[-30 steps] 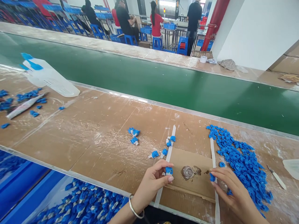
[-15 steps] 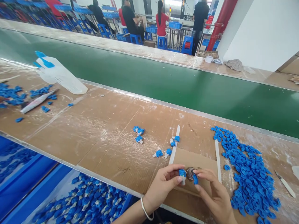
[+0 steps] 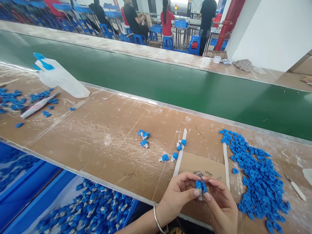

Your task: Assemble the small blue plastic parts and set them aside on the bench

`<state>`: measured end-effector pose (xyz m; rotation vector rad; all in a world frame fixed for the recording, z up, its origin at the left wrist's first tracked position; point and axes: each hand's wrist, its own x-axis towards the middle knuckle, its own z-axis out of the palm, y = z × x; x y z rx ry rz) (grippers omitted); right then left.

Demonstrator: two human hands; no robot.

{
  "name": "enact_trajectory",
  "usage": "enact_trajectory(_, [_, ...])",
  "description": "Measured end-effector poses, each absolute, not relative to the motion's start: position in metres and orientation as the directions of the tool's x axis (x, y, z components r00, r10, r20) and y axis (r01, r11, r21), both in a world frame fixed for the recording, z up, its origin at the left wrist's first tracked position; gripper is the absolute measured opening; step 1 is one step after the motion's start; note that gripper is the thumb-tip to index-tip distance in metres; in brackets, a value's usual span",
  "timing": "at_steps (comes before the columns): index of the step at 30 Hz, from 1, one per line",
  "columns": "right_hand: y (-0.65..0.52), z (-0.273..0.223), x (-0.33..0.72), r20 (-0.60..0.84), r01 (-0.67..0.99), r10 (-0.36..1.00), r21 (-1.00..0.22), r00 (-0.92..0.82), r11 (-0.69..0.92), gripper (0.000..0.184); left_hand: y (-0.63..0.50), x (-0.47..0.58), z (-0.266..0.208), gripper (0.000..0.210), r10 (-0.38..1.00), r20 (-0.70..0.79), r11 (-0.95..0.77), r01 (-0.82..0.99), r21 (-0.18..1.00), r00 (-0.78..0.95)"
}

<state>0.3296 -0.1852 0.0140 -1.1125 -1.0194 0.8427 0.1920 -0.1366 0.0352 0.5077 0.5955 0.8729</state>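
In the head view, at the lower centre of the frame, the left hand (image 3: 179, 195) and right hand (image 3: 220, 203) are now brought together, both pinching one small blue part (image 3: 200, 186) above the cardboard pad (image 3: 195, 161). A second ago they were apart, each holding its own piece; the two pieces appear joined. The blue heap (image 3: 255, 175) lies at the right on the tabletop (image 3: 97, 139).

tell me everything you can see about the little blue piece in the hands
The small blue plastic piece looks like two bright blue parts pressed together, with a white bit showing below them. It is pinched between the fingertips of the left hand and the right hand, held just above the brown cardboard sheet near the table's front edge. Fingers hide much of it, so its exact shape cannot be told.
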Motion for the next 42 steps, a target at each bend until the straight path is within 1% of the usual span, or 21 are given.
enact_trajectory(3, [-0.185, 0.014, 0.332, 0.35, 0.181, 0.897, -0.933, 0.269, 0.31, 0.026, -0.136, 0.191, 0.037, 0.026, 0.828, -0.285, 0.537, -0.539, 0.649, 0.483])
enact_trajectory(5, [-0.186, 0.013, 0.333, 0.466, 0.365, 0.862, -0.852, 0.199, 0.376, 0.028, -0.135, 0.19, 0.038, 0.026, 0.833, -0.282, 0.528, -0.529, 0.665, 0.477])
enact_trajectory(7, [-0.189, 0.012, 0.333, 0.566, 0.504, 0.816, -0.742, 0.117, 0.442, 0.033, -0.135, 0.189, 0.039, 0.025, 0.845, -0.274, 0.506, -0.519, 0.689, 0.459])
enact_trajectory(10, [-0.196, 0.009, 0.329, 0.62, 0.587, 0.783, -0.65, 0.045, 0.482, 0.041, -0.136, 0.189, 0.04, 0.024, 0.866, -0.246, 0.459, -0.495, 0.738, 0.435])
enact_trajectory(12, [-0.199, 0.01, 0.328, 0.62, 0.598, 0.785, -0.631, 0.007, 0.494, 0.043, -0.137, 0.189, 0.039, 0.023, 0.87, -0.226, 0.441, -0.486, 0.754, 0.439])
enact_trajectory(14, [-0.197, 0.014, 0.334, 0.6, 0.61, 0.796, -0.602, -0.082, 0.516, 0.042, -0.138, 0.187, 0.038, 0.022, 0.869, -0.215, 0.435, -0.481, 0.761, 0.446])
enact_trajectory(16, [-0.191, 0.018, 0.35, 0.547, 0.702, 0.825, -0.531, -0.143, 0.474, 0.038, -0.135, 0.18, 0.037, 0.021, 0.881, -0.193, 0.391, -0.437, 0.81, 0.431])
enact_trajectory(17, [-0.186, 0.019, 0.362, 0.526, 0.768, 0.842, -0.488, -0.119, 0.414, 0.035, -0.132, 0.174, 0.036, 0.019, 0.902, -0.168, 0.33, -0.385, 0.862, 0.398])
enact_trajectory(18, [-0.181, 0.019, 0.376, 0.517, 0.843, 0.855, -0.439, -0.044, 0.31, 0.032, -0.127, 0.165, 0.035, 0.018, 0.929, -0.129, 0.241, -0.302, 0.922, 0.347])
enact_trajectory(20, [-0.172, 0.012, 0.41, 0.536, 0.907, 0.837, -0.399, 0.111, 0.135, 0.028, -0.114, 0.143, 0.031, 0.016, 0.978, -0.008, 0.016, -0.037, 0.999, 0.206])
enact_trajectory(21, [-0.168, 0.007, 0.427, 0.512, 0.934, 0.852, -0.346, 0.112, 0.085, 0.026, -0.106, 0.131, 0.028, 0.017, 0.987, 0.057, -0.077, 0.128, 0.989, 0.147])
enact_trajectory(22, [-0.164, 0.0, 0.442, 0.482, 0.953, 0.874, -0.288, 0.064, 0.09, 0.028, -0.097, 0.118, 0.024, 0.018, 0.987, 0.128, -0.15, 0.288, 0.946, 0.093])
enact_trajectory(24, [-0.16, -0.013, 0.466, 0.413, 0.977, 0.91, -0.184, -0.023, 0.108, 0.034, -0.08, 0.096, 0.015, 0.021, 0.961, 0.27, -0.26, 0.551, 0.793, 0.065])
enact_trajectory(26, [-0.159, -0.023, 0.479, 0.383, 0.98, 0.921, -0.148, -0.065, 0.131, 0.037, -0.067, 0.081, 0.006, 0.023, 0.921, 0.376, -0.327, 0.724, 0.608, 0.101])
enact_trajectory(28, [-0.16, -0.026, 0.482, 0.373, 0.977, 0.924, -0.152, -0.083, 0.149, 0.036, -0.059, 0.073, -0.002, 0.024, 0.898, 0.41, -0.354, 0.817, 0.455, 0.16])
enact_trajectory(30, [-0.162, -0.024, 0.482, 0.347, 0.977, 0.928, -0.106, -0.137, 0.184, 0.035, -0.057, 0.072, -0.006, 0.025, 0.89, 0.412, -0.354, 0.864, 0.358, 0.194])
enact_trajectory(32, [-0.166, -0.018, 0.481, 0.322, 0.968, 0.915, 0.021, -0.244, 0.251, 0.038, -0.06, 0.075, -0.005, 0.026, 0.879, 0.437, -0.339, 0.894, 0.292, 0.191])
enact_trajectory(34, [-0.171, -0.014, 0.481, 0.315, 0.931, 0.878, 0.186, -0.359, 0.314, 0.041, -0.066, 0.079, -0.002, 0.025, 0.859, 0.477, -0.343, 0.902, 0.261, 0.189])
enact_trajectory(36, [-0.177, -0.012, 0.481, 0.332, 0.889, 0.837, 0.3, -0.436, 0.345, 0.042, -0.072, 0.083, 0.002, 0.023, 0.84, 0.49, -0.407, 0.869, 0.281, 0.235])
enact_trajectory(38, [-0.184, -0.012, 0.481, 0.366, 0.877, 0.812, 0.345, -0.454, 0.335, 0.04, -0.076, 0.087, 0.004, 0.022, 0.827, 0.463, -0.494, 0.803, 0.332, 0.318])
enact_trajectory(42, [-0.194, -0.018, 0.48, 0.4, 0.897, 0.82, 0.341, -0.41, 0.282, 0.042, -0.076, 0.093, 0.004, 0.023, 0.821, 0.35, -0.565, 0.729, 0.386, 0.451])
